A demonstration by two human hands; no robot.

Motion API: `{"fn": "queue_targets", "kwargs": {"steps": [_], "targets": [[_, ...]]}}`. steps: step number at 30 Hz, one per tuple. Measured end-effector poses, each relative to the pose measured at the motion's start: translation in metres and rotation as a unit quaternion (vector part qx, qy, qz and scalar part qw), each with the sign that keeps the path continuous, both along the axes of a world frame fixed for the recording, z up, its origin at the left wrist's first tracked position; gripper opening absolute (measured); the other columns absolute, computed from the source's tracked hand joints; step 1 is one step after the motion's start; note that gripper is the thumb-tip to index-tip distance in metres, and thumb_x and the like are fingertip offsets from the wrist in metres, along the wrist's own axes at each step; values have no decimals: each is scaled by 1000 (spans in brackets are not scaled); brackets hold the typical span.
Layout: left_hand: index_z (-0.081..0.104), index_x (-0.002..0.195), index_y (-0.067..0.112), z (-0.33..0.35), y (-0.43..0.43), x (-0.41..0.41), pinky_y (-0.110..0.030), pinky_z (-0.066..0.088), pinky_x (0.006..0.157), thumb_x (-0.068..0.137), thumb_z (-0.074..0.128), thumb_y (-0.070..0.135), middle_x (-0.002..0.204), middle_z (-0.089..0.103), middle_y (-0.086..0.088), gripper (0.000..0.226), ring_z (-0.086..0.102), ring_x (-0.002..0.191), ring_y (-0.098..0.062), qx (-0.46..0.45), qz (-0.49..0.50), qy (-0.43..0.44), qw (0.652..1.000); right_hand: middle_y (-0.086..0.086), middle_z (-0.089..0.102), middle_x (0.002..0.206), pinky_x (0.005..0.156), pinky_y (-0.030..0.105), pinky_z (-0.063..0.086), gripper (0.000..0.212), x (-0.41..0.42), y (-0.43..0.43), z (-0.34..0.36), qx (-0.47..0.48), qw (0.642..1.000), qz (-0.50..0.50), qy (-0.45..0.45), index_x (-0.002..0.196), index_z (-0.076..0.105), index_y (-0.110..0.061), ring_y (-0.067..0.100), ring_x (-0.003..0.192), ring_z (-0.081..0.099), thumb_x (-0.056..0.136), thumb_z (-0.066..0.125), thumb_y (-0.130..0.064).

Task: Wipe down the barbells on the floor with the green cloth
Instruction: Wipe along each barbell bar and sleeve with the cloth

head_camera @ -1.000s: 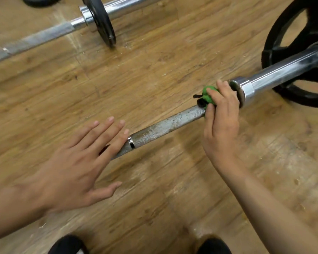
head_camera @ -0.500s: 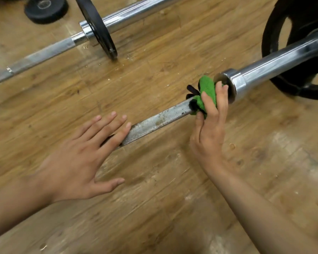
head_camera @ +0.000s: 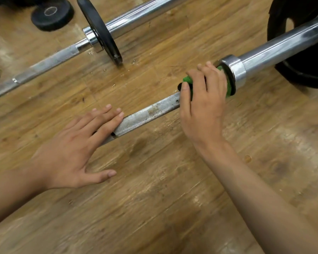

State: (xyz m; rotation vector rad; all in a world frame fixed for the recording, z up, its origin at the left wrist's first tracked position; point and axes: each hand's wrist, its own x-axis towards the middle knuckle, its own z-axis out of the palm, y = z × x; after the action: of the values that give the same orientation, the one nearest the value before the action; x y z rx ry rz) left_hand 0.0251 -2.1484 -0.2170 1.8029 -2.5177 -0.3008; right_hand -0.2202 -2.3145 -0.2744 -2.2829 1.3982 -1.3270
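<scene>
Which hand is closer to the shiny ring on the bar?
Right. The right hand grips the green cloth against the shiny ring; the left hand rests farther down the bar.

Gym floor: barbells [head_camera: 151, 114], black weight plates [head_camera: 99, 31], worn wood-look flooring [head_camera: 154, 180].

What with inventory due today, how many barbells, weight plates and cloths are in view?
Barbells: 2, near barbell and far barbell
Weight plates: 3, thin plate, large plate, loose plate
Green cloth: 1
Total: 6
</scene>
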Motion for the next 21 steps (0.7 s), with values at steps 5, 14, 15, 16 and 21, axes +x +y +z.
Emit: {"fn": "queue_targets", "kwargs": {"steps": [5,14,15,16,21], "targets": [[13,168,17,-1,-8,12,-58,28,122,93,41,82,171,26,-10,103,19,160,-29,-6,-5,2,1000,25,56,140,119,52,33,34,-5,-1,-7,-5,1000,28,1,132,63,0,42,138,46,110,45,-20],[14,168,15,0,-20,21,-51,25,123,93,40,81,168,32,-13,103,19,160,-27,-8,-7,-3,1000,16,57,145,126,52,20,33,57,46,3,34,999,28,1,136,64,-11,34,143,44,107,50,-17],[16,168,16,0,-20,21,-51,25,122,94,40,82,167,32,-13,102,19,160,-28,-11,-4,-4,1000,17,57,145,126,51,21,31,60,54,0,26,998,49,1,134,65,-11,35,143,44,106,52,-15],[17,167,16,0,-20,22,-51,27,121,94,39,82,167,33,-13,101,20,160,-29,-14,0,-6,1000,17,57,144,126,51,21,30,60,55,-2,13,997,70,5,132,66,-12,35,142,46,105,54,-14],[21,167,16,0,-22,23,-54,29,122,94,38,81,167,34,-13,99,22,159,-29,-22,12,-20,999,20,62,133,121,48,29,25,17,-5,-6,-44,996,77,26,125,60,-12,36,131,52,103,54,-20]]}}
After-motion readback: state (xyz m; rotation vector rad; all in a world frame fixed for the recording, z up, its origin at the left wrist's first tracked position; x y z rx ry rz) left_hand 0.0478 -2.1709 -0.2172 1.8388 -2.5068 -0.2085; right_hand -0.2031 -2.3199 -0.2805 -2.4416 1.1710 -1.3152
